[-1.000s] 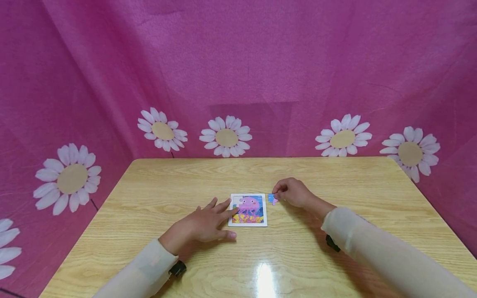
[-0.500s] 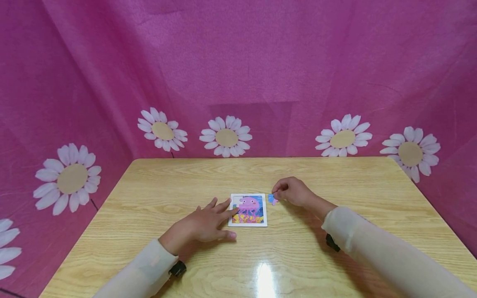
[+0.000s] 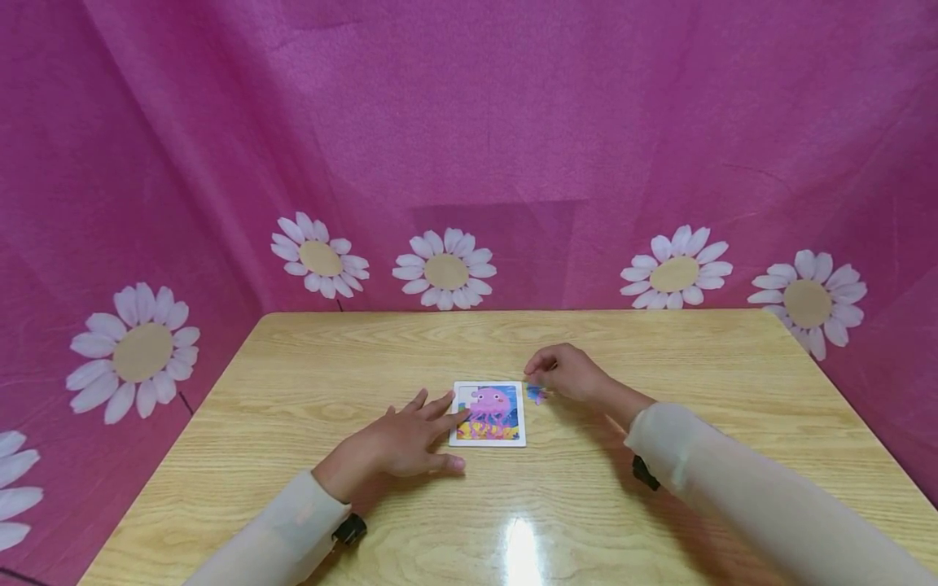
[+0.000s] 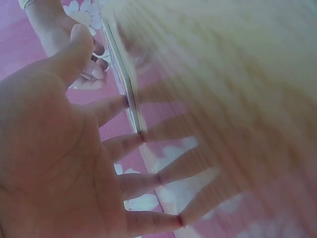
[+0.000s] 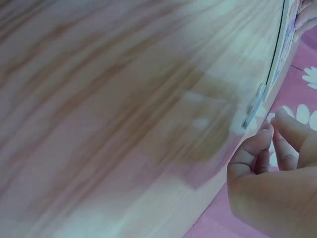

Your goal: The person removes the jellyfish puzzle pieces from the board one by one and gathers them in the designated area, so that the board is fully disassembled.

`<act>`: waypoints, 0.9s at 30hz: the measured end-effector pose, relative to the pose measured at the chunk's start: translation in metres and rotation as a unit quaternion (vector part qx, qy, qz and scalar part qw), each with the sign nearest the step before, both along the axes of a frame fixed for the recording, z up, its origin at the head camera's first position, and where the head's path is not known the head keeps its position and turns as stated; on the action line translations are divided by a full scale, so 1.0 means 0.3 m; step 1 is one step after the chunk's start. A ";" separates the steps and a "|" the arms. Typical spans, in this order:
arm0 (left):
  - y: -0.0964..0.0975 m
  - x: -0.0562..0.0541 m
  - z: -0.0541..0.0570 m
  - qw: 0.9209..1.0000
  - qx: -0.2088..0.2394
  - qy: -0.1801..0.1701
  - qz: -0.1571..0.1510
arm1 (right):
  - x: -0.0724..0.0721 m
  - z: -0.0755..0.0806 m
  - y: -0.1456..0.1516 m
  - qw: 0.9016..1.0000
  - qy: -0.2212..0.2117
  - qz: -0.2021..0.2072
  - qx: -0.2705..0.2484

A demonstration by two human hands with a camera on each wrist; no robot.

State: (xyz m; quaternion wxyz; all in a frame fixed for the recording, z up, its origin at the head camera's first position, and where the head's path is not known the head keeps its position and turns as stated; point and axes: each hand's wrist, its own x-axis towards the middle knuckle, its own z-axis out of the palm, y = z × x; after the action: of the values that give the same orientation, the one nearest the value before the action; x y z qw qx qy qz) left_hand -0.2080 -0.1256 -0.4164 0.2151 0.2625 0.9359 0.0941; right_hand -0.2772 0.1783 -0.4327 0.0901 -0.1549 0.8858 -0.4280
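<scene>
A square jellyfish jigsaw puzzle [image 3: 500, 403] lies flat in its white frame, with a pale bare patch at the upper left. My left hand [image 3: 406, 439] is spread palm down at the frame's left side, index finger reaching over the picture. In the left wrist view, its straight fingertips [image 4: 179, 218] meet the glossy tabletop. A loose blue and pink puzzle piece [image 3: 536, 395] lies right of the frame. Close over it is my right hand [image 3: 572, 374], fingers loosely bent. The right wrist view shows the piece [image 5: 254, 106] on the table, just beyond the thumb and index fingertips.
The wood-grain table [image 3: 352, 350] carries a bright light reflection near its front. Behind and beside it hangs a pink curtain [image 3: 513, 122] with large white daisies. Both wrists wear a dark device [image 3: 350, 529] below pale sleeves [image 3: 286, 529].
My right hand has shifted slightly left and up, its fingertips coming off the loose piece's right edge to above it. The left hand and the framed puzzle stay put.
</scene>
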 end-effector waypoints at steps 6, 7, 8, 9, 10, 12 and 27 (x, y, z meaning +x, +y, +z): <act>0.000 0.001 0.000 1.000 0.000 -0.003 0.003 | 0.001 0.001 -0.043 1.000 -0.013 0.007 -0.006; 0.000 0.001 0.000 1.000 0.001 -0.003 0.004 | 0.002 0.001 -0.050 1.000 -0.016 0.009 -0.008; 0.000 0.000 0.000 1.000 0.000 -0.003 0.004 | 0.003 0.002 -0.058 1.000 -0.024 0.008 -0.012; 0.000 0.000 0.000 1.000 0.000 -0.003 0.004 | 0.004 0.002 -0.065 0.999 -0.029 0.009 -0.017; 0.000 0.000 -0.001 1.000 0.000 -0.003 0.004 | 0.005 0.003 -0.073 0.999 -0.034 0.008 -0.020; -0.001 -0.001 -0.003 1.000 -0.001 -0.002 0.004 | 0.007 0.005 -0.087 0.999 -0.041 0.010 -0.028; -0.001 -0.007 -0.010 1.000 -0.004 -0.005 -0.001 | 0.012 -0.003 -0.197 0.998 -0.053 0.010 -0.033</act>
State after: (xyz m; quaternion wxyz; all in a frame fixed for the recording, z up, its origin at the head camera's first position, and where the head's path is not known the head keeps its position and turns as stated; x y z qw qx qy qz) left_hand -0.2100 -0.1260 -0.4195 0.2209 0.2622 0.9349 0.0914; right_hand -0.2735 0.1193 -0.4336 0.1359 -0.1434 0.8636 -0.4640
